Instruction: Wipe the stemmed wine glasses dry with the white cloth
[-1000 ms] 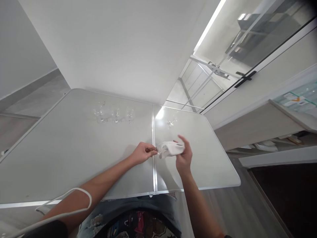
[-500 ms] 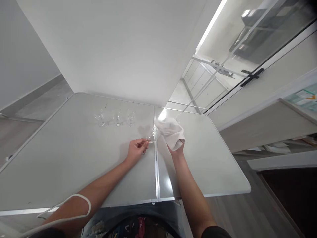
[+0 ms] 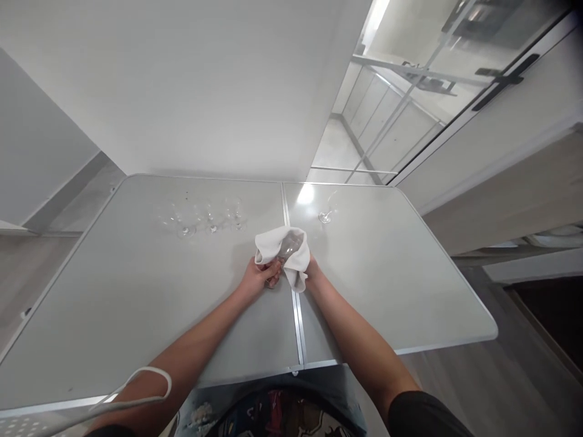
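Over the seam of the folding table, my left hand (image 3: 264,274) pinches a clear wine glass (image 3: 291,244) near its stem and foot. The bowl leans to the upper right. A white cloth (image 3: 269,244) lies around the bowl on both sides. My right hand (image 3: 311,271) grips the cloth from the right, with most of its fingers hidden beneath the fabric. Three clear stemmed glasses stand in a row at the left, among them a left one (image 3: 185,229) and a right one (image 3: 237,220). Another stemmed glass (image 3: 325,216) stands on the right half.
The light grey folding table (image 3: 392,273) has a metal edge and a metal seam (image 3: 297,328) down its middle. Behind it rises a white wall (image 3: 204,91). A glazed door (image 3: 410,103) is at the back right. A white cord (image 3: 159,376) loops over my left forearm.
The cloth in my right hand has moved left onto the glass and now wraps its bowl. My left hand keeps hold of the glass. The view has shifted slightly, revealing the right-hand glass.
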The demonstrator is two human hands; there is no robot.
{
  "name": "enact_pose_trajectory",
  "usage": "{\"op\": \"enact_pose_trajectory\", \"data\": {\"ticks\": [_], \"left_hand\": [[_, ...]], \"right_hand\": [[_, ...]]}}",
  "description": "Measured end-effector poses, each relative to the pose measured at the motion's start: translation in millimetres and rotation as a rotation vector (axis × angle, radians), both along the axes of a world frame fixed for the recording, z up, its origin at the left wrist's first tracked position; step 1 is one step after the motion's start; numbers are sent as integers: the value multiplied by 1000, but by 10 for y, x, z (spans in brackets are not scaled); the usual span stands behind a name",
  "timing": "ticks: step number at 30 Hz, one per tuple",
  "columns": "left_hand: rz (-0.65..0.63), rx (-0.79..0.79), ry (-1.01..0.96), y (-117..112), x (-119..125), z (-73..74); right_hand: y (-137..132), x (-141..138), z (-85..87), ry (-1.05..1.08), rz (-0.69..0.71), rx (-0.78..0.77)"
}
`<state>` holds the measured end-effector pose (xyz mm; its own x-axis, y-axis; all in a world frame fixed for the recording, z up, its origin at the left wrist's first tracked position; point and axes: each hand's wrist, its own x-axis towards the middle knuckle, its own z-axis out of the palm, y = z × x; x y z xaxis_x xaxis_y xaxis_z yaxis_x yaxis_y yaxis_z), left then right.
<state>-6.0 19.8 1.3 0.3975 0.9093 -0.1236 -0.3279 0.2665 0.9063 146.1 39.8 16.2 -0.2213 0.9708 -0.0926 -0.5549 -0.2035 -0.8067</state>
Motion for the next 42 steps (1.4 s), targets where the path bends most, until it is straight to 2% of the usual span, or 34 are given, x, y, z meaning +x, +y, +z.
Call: {"op": "enact_pose_trajectory", "data": {"ticks": [4,9,13,22,31,36,42], "left_hand": [[16,88,120,-24,-8,-11],[191,343,437,-90,-55,-13],[225,469,554,-104,-60,18],[250,544,625,-105,-48,87],[304,621,689,-129,-42,112],[371,693,789,-140,-62,89],[389,719,756,-129,-66,90]], "right_hand": [[18,52,36,-12,21,1],[1,14,-5,-64,-56,28],[-8,-38,-36,-28,-95,62],[-22,-87,55,-38,-147,123],[-70,-175,321,-51,-218,118],[-119,-182,298,-69,-243,153],[-162,-167,317,-107,-319,154]]}}
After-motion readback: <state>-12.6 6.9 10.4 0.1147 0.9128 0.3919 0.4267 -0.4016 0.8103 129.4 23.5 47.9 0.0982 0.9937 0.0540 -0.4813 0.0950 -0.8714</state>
